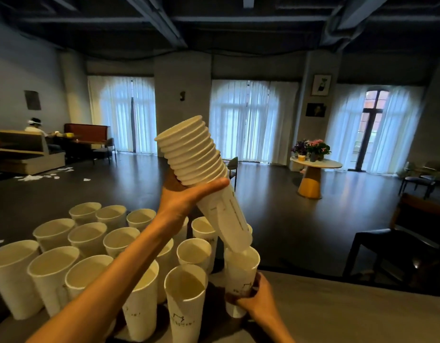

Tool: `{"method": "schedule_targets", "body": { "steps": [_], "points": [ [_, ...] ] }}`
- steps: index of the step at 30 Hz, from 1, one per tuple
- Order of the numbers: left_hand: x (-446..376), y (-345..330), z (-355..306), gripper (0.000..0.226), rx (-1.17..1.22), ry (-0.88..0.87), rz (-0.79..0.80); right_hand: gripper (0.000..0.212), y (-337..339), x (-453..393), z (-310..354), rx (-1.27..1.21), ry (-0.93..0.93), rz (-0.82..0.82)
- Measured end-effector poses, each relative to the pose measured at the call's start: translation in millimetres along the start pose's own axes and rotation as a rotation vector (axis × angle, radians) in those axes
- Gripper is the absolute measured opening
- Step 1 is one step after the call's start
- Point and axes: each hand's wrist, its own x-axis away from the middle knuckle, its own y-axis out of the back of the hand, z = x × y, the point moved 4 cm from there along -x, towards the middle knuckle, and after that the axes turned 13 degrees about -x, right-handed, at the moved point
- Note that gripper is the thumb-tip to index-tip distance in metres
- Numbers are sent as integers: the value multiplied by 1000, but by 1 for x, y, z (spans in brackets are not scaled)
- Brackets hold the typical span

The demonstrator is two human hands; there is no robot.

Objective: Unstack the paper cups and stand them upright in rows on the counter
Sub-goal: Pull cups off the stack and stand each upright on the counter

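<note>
Paper gives little under a grip, and both hands are working it. The left hand point(182, 194) has its fingers and thumb point(214, 184) curled round the stack of cups point(201, 174), holding it tilted in the air, rims up and to the left, base pointing down to the right. Below it, the right hand point(257, 297) wraps its fingers low round the bottom cup point(241, 276), which looks nearly free of the stack, its rim just overlapping the stack's base. That cup is held above the grey counter point(337, 310), beside the right edge of the standing cups point(95, 246), which fill rough rows across the left of the counter.

Several things could go wrong from here. A tight nest may drag a second cup out with the first. Squeezing the thin wall to get purchase could dent it, so the cup sits crooked. The left forearm point(110, 280) reaches over the rows, so a dip of that arm or a swing of the tilted stack could topple the nearest cups. Setting the freed cup down too close to the neighbouring cup point(185, 300) could knock it over.
</note>
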Motion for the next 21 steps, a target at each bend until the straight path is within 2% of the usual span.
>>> {"method": "schedule_targets", "body": {
  "steps": [2,4,7,10,13,16,18,19,21],
  "points": [
    [-4,11,1,118,-20,-20,-28,85,-3,-5,-4,1,-3,-5],
    [-6,17,2,126,-35,-14,-39,89,-5,-9,-10,-16,-21,-30],
    [-4,16,1,124,-44,-30,-31,100,-9,-8,-15,-19,-37,-17],
    [2,5,2,115,-32,-5,26,100,-3,2,-16,46,-27,33],
    [11,-13,6,101,-42,22,109,84,19,13,-13,95,-2,54],
    [30,-39,8,107,-60,39,197,54,53,32,-4,174,39,-8],
    [46,-58,10,115,-67,38,244,48,71,45,7,226,103,-10],
    [55,-67,12,117,-74,41,267,52,77,53,13,261,129,14],
    [70,-81,15,115,-98,28,321,72,86,68,26,313,106,97]
  ]
}}
